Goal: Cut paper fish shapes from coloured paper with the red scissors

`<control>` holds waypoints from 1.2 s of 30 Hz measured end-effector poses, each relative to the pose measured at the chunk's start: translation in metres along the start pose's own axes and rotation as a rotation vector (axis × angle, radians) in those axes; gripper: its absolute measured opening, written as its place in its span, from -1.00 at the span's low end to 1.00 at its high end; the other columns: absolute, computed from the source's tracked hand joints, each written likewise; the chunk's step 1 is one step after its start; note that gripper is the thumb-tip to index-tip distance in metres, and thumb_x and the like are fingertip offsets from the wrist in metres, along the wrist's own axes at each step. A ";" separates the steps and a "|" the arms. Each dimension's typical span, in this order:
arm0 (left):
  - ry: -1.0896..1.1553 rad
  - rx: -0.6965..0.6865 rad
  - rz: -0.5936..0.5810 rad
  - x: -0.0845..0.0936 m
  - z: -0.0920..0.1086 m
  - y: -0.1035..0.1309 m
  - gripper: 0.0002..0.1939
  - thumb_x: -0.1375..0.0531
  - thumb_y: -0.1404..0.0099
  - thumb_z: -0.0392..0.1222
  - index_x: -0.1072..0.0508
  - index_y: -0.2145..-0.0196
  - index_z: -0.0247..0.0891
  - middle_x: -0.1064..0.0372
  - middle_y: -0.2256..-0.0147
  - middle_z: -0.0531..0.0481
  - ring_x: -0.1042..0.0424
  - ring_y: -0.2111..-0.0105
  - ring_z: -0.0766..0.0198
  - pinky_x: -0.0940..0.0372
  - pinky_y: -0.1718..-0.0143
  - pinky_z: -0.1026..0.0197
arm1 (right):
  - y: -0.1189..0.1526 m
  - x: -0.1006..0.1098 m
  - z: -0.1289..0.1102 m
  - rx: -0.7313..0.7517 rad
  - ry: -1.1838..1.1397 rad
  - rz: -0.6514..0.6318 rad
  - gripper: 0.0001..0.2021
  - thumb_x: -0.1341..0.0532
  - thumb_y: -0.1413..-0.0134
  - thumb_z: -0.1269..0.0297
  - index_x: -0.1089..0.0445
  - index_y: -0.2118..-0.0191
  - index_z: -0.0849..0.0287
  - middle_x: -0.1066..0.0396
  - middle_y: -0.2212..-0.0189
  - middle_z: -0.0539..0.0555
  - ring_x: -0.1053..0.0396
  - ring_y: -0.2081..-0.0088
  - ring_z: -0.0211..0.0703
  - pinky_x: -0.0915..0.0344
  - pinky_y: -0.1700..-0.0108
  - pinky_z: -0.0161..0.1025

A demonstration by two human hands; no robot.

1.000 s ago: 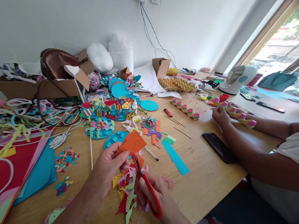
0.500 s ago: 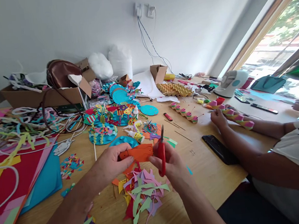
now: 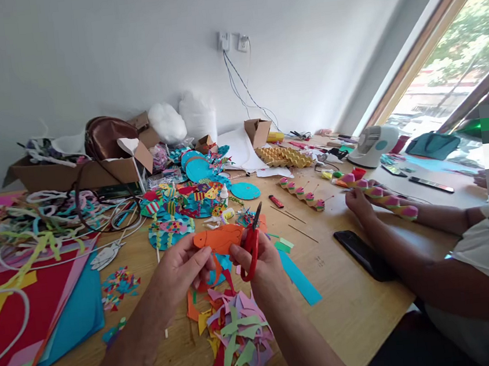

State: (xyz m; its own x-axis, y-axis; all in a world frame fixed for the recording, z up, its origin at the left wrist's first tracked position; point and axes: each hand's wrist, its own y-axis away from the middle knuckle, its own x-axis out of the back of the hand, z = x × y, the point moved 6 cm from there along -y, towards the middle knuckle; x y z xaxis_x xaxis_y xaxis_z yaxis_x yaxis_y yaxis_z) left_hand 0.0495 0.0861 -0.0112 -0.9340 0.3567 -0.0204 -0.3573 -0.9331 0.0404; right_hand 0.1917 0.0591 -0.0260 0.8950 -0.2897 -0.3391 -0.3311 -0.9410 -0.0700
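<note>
Between my two hands is an orange paper fish [image 3: 218,240], with outlines drawn on it in dark pen. My left hand [image 3: 188,263] pinches its head end, thumb in front. Red-handled scissors [image 3: 252,247] sit in my right hand [image 3: 259,266], blades pointing up and away; that thumb and finger also touch the tail end of the fish. A curled orange strip [image 3: 216,270] hangs below the fish. Under my hands lies a heap of paper scraps [image 3: 238,335] in lilac, green, red and yellow. A blue paper strip [image 3: 300,279] lies right of my right hand.
Decorated blue discs [image 3: 171,231] and a cardboard box [image 3: 72,172] stand behind. Coloured sheets [image 3: 43,303] cover the left side. At right, a co-worker's hand [image 3: 360,203] holds a painted egg-carton strip [image 3: 386,201] near a black phone [image 3: 363,255]. Several thin sticks [image 3: 303,233] lie mid-table.
The orange fish has tilted and shows its drawn face more fully. My right hand and the scissors have shifted left. More of the blue strip shows, and the camera view has tipped upward slightly.
</note>
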 end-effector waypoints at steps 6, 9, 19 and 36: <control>-0.045 0.042 0.101 0.006 -0.008 -0.004 -0.77 -0.23 0.00 -0.05 -0.34 0.53 -0.27 -0.34 0.62 0.09 -0.29 0.63 0.39 -0.15 0.64 0.37 | 0.000 -0.008 0.007 -0.018 0.007 -0.039 -0.72 -0.35 0.24 0.24 -0.25 0.43 0.17 -0.26 0.59 -0.13 -0.21 0.56 -0.33 -0.19 0.50 -0.37; -0.078 0.054 0.135 0.012 -0.010 -0.003 -0.78 -0.23 0.01 -0.07 -0.37 0.54 -0.28 -0.37 0.61 0.07 -0.30 0.63 0.38 -0.16 0.63 0.35 | 0.002 -0.004 0.002 -0.026 0.113 -0.073 -0.73 -0.32 0.17 0.15 -0.25 0.44 0.17 -0.26 0.60 -0.10 -0.23 0.54 -0.30 -0.19 0.48 -0.36; 0.011 0.045 0.174 0.022 0.003 0.003 -0.82 -0.19 0.04 -0.10 -0.37 0.53 -0.28 -0.36 0.64 0.10 -0.31 0.64 0.38 -0.18 0.66 0.37 | 0.060 -0.015 0.019 -0.404 0.398 -0.578 -0.46 -0.14 0.07 -0.29 -0.18 0.55 0.18 -0.24 0.72 -0.05 -0.15 0.69 -0.36 -0.06 0.65 -0.41; -0.010 0.058 0.040 0.016 0.003 0.004 -0.86 -0.17 0.00 -0.14 -0.40 0.53 -0.28 -0.37 0.63 0.10 -0.35 0.63 0.37 -0.21 0.61 0.35 | 0.056 -0.018 0.039 -0.484 0.262 -0.588 -0.43 -0.14 0.07 -0.30 -0.23 0.53 0.23 -0.23 0.78 -0.08 -0.11 0.77 -0.45 -0.05 0.71 -0.50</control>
State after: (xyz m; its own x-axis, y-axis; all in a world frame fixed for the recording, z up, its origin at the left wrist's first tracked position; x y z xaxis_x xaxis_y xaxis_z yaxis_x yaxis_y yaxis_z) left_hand 0.0335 0.0883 -0.0088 -0.9474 0.3199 -0.0079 -0.3191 -0.9426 0.0986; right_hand 0.1451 0.0182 -0.0600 0.9435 0.3015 -0.1378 0.3285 -0.9061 0.2665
